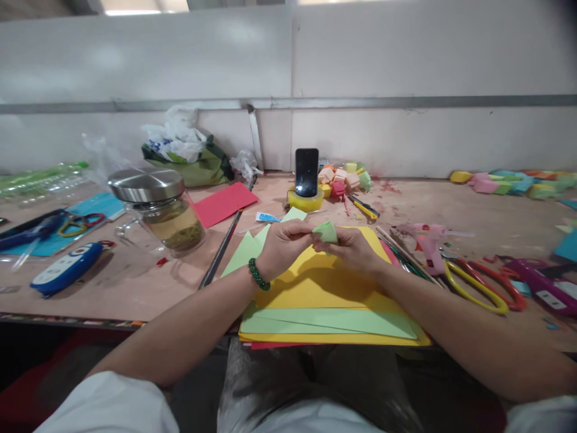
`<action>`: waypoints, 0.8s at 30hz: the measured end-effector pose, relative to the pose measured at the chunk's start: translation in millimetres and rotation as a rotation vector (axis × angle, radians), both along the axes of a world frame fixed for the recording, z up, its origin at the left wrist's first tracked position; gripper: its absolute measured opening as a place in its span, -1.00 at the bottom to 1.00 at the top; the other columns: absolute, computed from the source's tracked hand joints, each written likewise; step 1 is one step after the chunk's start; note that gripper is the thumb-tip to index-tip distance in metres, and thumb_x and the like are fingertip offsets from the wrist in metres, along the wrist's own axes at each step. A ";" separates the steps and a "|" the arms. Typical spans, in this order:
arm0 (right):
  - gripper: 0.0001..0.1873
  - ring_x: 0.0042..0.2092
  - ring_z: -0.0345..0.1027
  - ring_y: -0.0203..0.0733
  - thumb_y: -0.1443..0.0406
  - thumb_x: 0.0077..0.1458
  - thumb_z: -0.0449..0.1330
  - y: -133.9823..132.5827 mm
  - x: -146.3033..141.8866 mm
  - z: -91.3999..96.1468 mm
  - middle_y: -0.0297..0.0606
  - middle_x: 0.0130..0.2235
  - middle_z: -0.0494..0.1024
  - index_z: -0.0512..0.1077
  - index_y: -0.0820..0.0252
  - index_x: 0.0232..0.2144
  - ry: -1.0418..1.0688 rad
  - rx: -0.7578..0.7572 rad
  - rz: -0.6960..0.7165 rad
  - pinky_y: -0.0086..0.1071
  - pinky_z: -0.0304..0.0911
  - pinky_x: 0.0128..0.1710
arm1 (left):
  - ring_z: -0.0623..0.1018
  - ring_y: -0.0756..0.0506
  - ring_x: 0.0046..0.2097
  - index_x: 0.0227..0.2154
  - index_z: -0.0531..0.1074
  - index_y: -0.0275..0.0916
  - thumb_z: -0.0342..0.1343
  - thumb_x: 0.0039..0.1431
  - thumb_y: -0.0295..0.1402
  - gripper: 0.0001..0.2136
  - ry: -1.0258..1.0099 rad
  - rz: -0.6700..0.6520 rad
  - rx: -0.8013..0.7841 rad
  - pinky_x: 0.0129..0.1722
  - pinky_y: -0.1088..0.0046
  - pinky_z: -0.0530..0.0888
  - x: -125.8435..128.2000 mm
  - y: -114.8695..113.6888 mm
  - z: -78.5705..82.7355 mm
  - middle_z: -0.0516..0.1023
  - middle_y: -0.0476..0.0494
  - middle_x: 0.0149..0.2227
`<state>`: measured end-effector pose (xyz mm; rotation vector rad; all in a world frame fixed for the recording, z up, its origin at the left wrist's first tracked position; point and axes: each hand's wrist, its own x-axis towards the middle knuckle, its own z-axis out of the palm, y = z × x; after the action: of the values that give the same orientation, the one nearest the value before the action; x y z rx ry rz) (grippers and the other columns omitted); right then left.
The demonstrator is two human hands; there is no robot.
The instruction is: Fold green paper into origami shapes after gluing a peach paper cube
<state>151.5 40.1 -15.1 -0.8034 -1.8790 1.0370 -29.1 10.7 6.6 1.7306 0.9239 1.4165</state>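
A small piece of light green paper [326,232], bent into a curved shape, is pinched between both hands above the table. My left hand [288,243], with a green bead bracelet at its wrist, grips the piece from the left, fingers closed. From the other side my right hand [354,246] closes on it too; some of its fingertips are hidden behind the paper. Below the hands lies a stack of yellow paper [315,285], with light green sheets [324,323] near its front edge. More green sheets stick out at the left, behind my left wrist.
A phone [307,172] leans upright in a yellow tape roll [305,200]. Folded paper pieces [340,180] and a utility knife [364,207] lie behind. Right are a pink glue gun [428,243] and scissors [478,288]; left, a lidded glass jug [171,225] and red paper [225,203].
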 end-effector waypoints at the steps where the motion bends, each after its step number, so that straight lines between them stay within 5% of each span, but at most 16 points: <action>1: -0.72 -0.39 0.39 -0.19 0.06 -0.07 0.30 -0.2 -0.3 -0.4 -0.29 -0.43 0.56 0.57 0.16 -0.44 -0.006 0.014 -0.001 -0.32 0.31 -0.35 | 0.56 -0.06 -0.35 -0.51 0.59 -0.21 0.30 0.01 -0.23 -0.85 0.016 0.003 0.025 -0.29 0.42 0.50 -0.2 -0.3 0.0 0.62 -0.10 -0.43; 11: -0.65 -0.10 0.45 -0.10 0.03 0.04 0.30 -18.8 4.3 19.9 -0.17 -0.14 0.57 0.49 0.09 -0.20 0.103 0.213 -0.029 -0.22 0.38 -0.09 | 0.54 -0.07 -0.41 -0.50 0.60 -0.16 0.21 0.08 -0.30 -0.88 0.188 0.091 0.191 -0.33 0.41 0.49 1.8 -13.0 11.5 0.59 -0.10 -0.49; 17: -0.76 -0.36 0.45 -0.17 0.07 0.03 0.32 -23.8 3.8 26.2 -0.25 -0.43 0.58 0.51 0.07 -0.50 0.163 0.368 -0.155 -0.26 0.38 -0.32 | 0.54 -0.06 -0.42 -0.49 0.61 -0.16 0.17 0.11 -0.29 -0.84 0.246 0.063 0.227 -0.37 0.43 0.46 2.8 -13.3 9.6 0.58 -0.10 -0.51; 24: -0.77 -0.41 0.42 -0.19 0.11 0.04 0.32 -27.2 5.0 33.8 -0.26 -0.47 0.56 0.51 0.07 -0.53 0.140 0.419 -0.148 -0.28 0.33 -0.38 | 0.54 -0.05 -0.45 -0.45 0.63 -0.18 0.14 0.13 -0.36 -0.84 0.250 0.061 0.273 -0.41 0.46 0.45 4.4 -14.6 9.2 0.58 -0.10 -0.54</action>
<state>156.5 12.9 18.7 -0.5945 -1.8003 0.5632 -24.7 -3.8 15.7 2.1368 0.9553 1.4417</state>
